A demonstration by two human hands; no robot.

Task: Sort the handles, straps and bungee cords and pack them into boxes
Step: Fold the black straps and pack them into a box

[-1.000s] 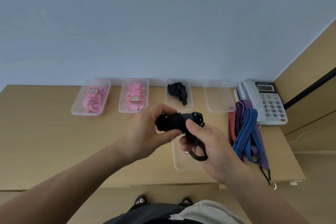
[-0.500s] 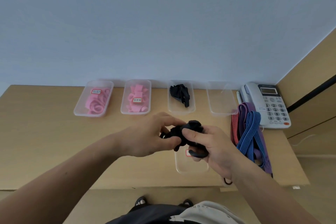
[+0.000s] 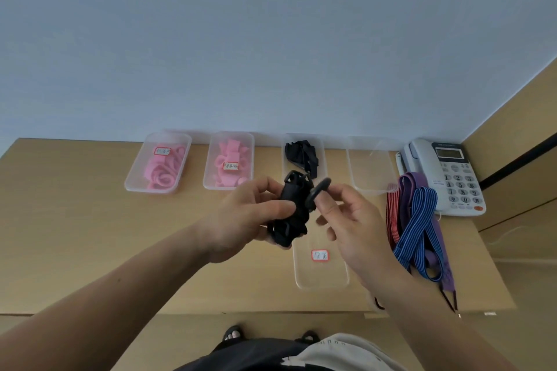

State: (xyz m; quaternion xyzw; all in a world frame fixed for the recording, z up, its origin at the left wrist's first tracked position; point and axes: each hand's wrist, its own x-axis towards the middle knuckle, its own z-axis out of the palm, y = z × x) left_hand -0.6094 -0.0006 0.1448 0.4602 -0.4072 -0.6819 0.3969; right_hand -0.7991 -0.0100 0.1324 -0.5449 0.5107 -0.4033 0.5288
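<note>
Over desk [image 3: 75,235]: blk strap [image 3: 294,208], bunched, looped

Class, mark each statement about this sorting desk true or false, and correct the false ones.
1. The left hand and the right hand both hold the black strap bundle. True.
2. The bungee cords lie inside a box. False: they lie loose on the table, beside the telephone.
3. Two boxes by the wall hold pink items. True: the leftmost box and its neighbour.
4. The labelled box nearest the person is full of black straps. False: only its label shows inside; black straps lie in a wall box.
</note>
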